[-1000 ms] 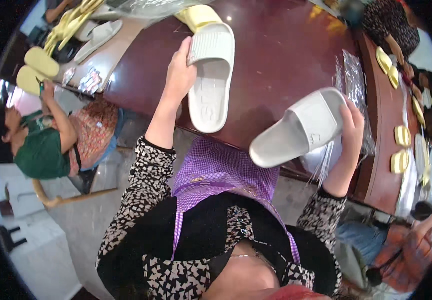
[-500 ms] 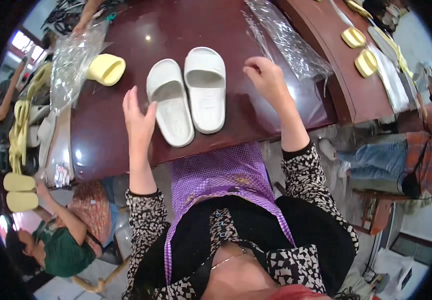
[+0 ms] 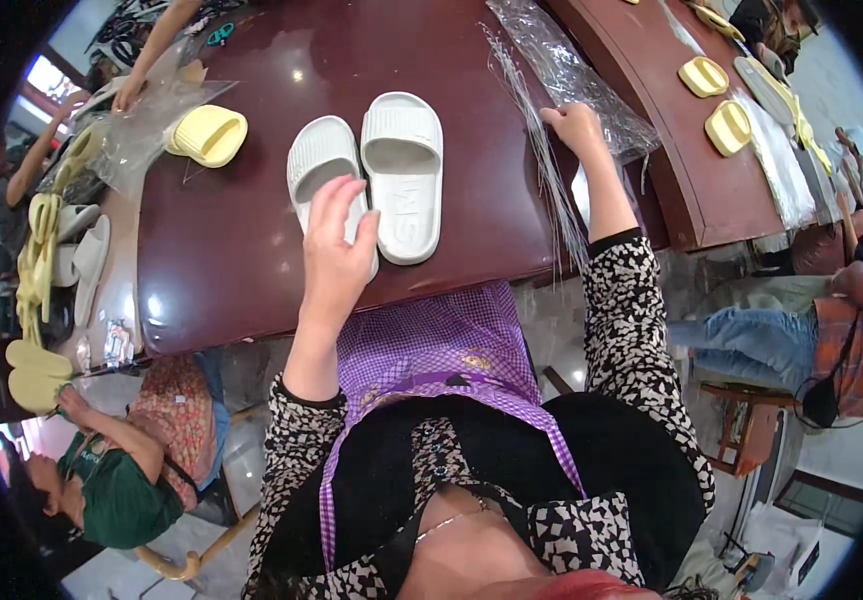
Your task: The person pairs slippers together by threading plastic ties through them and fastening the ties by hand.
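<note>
Near the table's (image 3: 252,290) front edge, two white slides (image 3: 372,175) lie side by side, touching. Left hand (image 3: 337,250) rests flat on the left slide, fingers spread. Right hand (image 3: 574,128) pinches a clear plastic bag (image 3: 562,60) by the right edge. Bare tabletop stretches behind the slides. One yellow slide (image 3: 210,134) lies on plastic at the left edge.

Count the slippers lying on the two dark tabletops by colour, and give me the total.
White slippers: 2, side by side on the near table, the left hand on the left one.
Yellow slippers: 3, one on the near table, two on the far table.
Total: 5.
</note>
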`<state>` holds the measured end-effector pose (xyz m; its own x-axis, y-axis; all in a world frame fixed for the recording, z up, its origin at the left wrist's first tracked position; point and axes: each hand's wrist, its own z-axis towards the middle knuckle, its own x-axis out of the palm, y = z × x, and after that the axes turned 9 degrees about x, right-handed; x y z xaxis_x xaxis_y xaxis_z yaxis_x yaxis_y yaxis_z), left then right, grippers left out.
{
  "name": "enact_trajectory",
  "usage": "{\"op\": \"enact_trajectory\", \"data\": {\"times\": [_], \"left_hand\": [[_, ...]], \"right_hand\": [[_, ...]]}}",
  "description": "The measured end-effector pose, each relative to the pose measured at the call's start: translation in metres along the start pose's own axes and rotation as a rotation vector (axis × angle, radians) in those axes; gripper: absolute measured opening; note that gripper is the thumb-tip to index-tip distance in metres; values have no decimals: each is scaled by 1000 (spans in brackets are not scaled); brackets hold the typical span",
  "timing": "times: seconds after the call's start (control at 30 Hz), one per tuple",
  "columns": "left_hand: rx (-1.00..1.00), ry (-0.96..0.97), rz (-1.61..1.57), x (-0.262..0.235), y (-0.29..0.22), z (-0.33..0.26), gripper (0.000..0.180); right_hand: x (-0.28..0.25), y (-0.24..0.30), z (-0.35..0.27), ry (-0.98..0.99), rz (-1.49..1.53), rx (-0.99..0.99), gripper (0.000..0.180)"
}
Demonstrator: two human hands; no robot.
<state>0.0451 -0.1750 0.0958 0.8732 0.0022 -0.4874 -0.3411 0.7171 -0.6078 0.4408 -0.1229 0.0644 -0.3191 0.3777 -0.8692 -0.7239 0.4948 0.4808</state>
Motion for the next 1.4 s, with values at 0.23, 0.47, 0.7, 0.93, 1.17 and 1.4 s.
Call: {"op": "enact_trajectory", "data": {"times": [0.23,0.47,0.7,0.93,1.17,1.4], "left_hand": [[-49,45,-163,8,-21,15,28],[-337,229,-632,90,-8,89,26],[-874,266,-866,190,33,140,13],[-953,270,-824,201,42,142,10],[-993,158,-1111,184,42,138,6],[-842,-28,-1218,133,53,163,5]], "right_hand": [[9,13,-5,-122,90,-48,29],[4,35,-36,-201,330,-214,18],[25,48,-54,-242,350,-461,13],[23,32,-59,-334,124,-484,21],[36,18,-52,-315,-158,-434,18],[51,5,-31,-258,-189,-432,14]]}}
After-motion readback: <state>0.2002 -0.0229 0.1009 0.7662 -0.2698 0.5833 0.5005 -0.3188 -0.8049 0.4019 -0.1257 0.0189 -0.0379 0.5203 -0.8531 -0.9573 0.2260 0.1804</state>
